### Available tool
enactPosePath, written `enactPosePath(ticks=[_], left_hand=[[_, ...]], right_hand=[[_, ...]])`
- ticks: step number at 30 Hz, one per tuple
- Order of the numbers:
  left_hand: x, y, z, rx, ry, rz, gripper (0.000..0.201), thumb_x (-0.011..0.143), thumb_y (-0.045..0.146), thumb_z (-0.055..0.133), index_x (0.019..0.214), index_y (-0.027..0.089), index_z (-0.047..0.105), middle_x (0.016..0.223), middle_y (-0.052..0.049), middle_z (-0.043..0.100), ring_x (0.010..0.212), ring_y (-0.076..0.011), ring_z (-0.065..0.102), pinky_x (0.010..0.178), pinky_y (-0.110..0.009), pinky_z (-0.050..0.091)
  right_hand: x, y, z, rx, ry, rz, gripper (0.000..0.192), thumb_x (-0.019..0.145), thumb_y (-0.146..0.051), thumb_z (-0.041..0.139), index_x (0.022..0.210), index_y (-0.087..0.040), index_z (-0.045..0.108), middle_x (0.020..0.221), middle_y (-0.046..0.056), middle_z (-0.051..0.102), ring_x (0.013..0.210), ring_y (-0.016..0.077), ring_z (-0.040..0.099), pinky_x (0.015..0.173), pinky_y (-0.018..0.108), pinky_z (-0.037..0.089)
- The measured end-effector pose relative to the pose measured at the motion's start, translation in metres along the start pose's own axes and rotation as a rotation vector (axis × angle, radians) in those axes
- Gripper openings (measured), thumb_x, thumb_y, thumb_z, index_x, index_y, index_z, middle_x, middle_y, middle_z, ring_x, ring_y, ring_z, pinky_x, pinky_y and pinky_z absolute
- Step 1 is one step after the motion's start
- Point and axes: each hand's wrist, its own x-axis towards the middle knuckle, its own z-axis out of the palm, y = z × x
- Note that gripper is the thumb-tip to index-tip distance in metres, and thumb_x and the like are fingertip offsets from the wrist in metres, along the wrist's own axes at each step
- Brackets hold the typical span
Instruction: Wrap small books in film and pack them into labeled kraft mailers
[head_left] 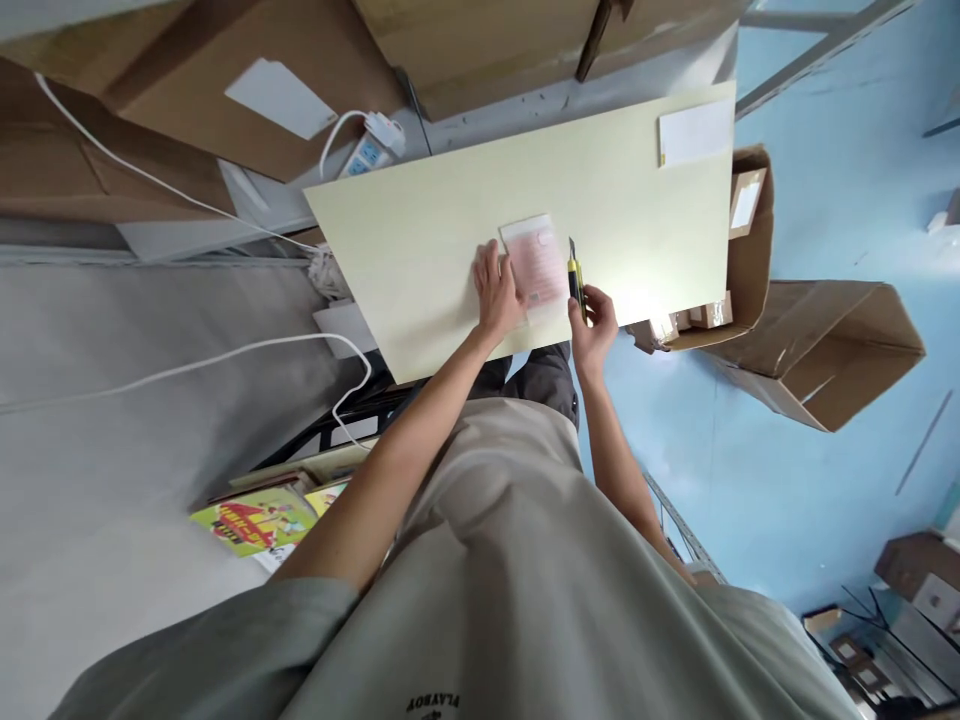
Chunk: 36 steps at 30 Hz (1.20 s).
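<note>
A flat pink packet in a clear wrapper (538, 262) lies on the pale yellow tabletop (420, 230). My left hand (498, 295) rests at its left edge, fingers stretched out and thumb against the lower part of the packet. Just right of the packet, my right hand (595, 325) grips a yellow and black box cutter (575, 280). Its blade is out and points away from me, apart from the packet. What exactly is inside the wrapper is too small to make out.
A white card (696, 133) lies at the tabletop's far right. Cardboard boxes (480, 45) stand behind, near a power strip (367, 152). An open carton (754, 250) holding small boxes adjoins the right edge; another open carton (832, 345) sits on the blue floor.
</note>
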Motion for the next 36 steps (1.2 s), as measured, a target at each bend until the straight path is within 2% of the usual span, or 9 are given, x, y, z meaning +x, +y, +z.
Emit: enactPosePath(ticks=[3,5,9,14,17,20,24,30,36], left_hand=[[-0.001,-0.005,-0.005,0.033,-0.042,0.005,0.077,0.105,0.045,0.073,0.172,0.021,0.045,0.196,-0.021,0.022,0.186,-0.0412,0.004,0.148,-0.074,0.008],[-0.001,-0.012,-0.011,0.057,-0.059,0.026,0.081,0.104,0.048,0.075,0.174,0.022,0.045,0.196,-0.02,0.023,0.186,-0.0413,0.006,0.149,-0.073,0.008],[0.002,-0.027,-0.024,0.11,-0.085,0.077,0.09,0.105,0.057,0.07,0.179,0.015,0.04,0.195,-0.024,0.023,0.186,-0.0415,0.007,0.15,-0.068,0.008],[0.005,-0.038,-0.034,0.128,-0.108,0.123,0.089,0.111,0.058,0.057,0.184,0.012,0.034,0.195,-0.024,0.024,0.186,-0.0398,0.006,0.15,-0.066,0.005],[0.006,-0.042,-0.035,0.115,-0.114,0.128,0.086,0.111,0.054,0.055,0.184,0.014,0.035,0.195,-0.021,0.026,0.186,-0.0382,0.006,0.15,-0.065,0.001],[0.008,-0.044,-0.033,0.086,-0.104,0.128,0.087,0.11,0.053,0.058,0.184,0.014,0.036,0.196,-0.018,0.026,0.186,-0.0373,0.005,0.15,-0.065,-0.001],[0.01,-0.046,-0.033,0.064,-0.103,0.13,0.089,0.108,0.055,0.061,0.184,0.014,0.036,0.196,-0.019,0.025,0.186,-0.0376,0.005,0.15,-0.065,-0.001],[0.01,-0.05,-0.035,0.015,-0.083,0.139,0.085,0.109,0.053,0.06,0.183,0.017,0.039,0.196,-0.016,0.028,0.186,-0.0373,0.008,0.151,-0.065,0.003],[0.01,-0.048,-0.038,-0.004,-0.086,0.133,0.08,0.111,0.051,0.058,0.182,0.018,0.042,0.195,-0.013,0.031,0.186,-0.0359,0.011,0.151,-0.063,0.003]], right_hand=[[-0.012,0.014,0.011,-0.001,0.012,0.038,0.052,0.113,-0.044,0.048,0.157,-0.02,0.061,0.139,0.019,0.073,0.109,0.0255,0.076,0.096,0.045,0.069],[-0.011,0.016,0.023,-0.017,-0.048,0.057,0.056,0.111,-0.041,0.05,0.161,-0.019,0.059,0.146,0.021,0.07,0.111,0.0259,0.075,0.097,0.046,0.068],[0.011,0.012,0.051,-0.08,-0.278,0.01,0.067,0.114,-0.047,0.05,0.173,-0.017,0.049,0.149,0.022,0.074,0.125,0.0305,0.076,0.104,0.048,0.067],[0.045,-0.004,0.081,-0.29,-0.44,-0.154,0.071,0.118,-0.052,0.043,0.18,-0.017,0.041,0.165,0.023,0.067,0.148,0.0352,0.069,0.121,0.053,0.06],[0.059,-0.01,0.097,-0.401,-0.514,-0.178,0.071,0.119,-0.044,0.041,0.183,-0.015,0.037,0.163,0.024,0.067,0.14,0.0367,0.074,0.12,0.053,0.061],[0.066,-0.008,0.11,-0.378,-0.505,-0.184,0.069,0.121,-0.045,0.038,0.183,-0.014,0.038,0.152,0.024,0.07,0.129,0.0357,0.078,0.117,0.053,0.061],[0.069,-0.003,0.119,-0.381,-0.486,-0.162,0.067,0.123,-0.048,0.034,0.183,-0.019,0.039,0.153,0.022,0.069,0.128,0.0359,0.075,0.114,0.054,0.062],[0.069,-0.003,0.123,-0.401,-0.491,-0.148,0.067,0.122,-0.04,0.035,0.183,-0.013,0.037,0.153,0.026,0.066,0.123,0.0359,0.076,0.111,0.056,0.062],[0.068,-0.005,0.123,-0.357,-0.456,-0.211,0.066,0.126,-0.043,0.025,0.18,-0.01,0.041,0.152,0.027,0.064,0.128,0.0354,0.074,0.114,0.055,0.06]])
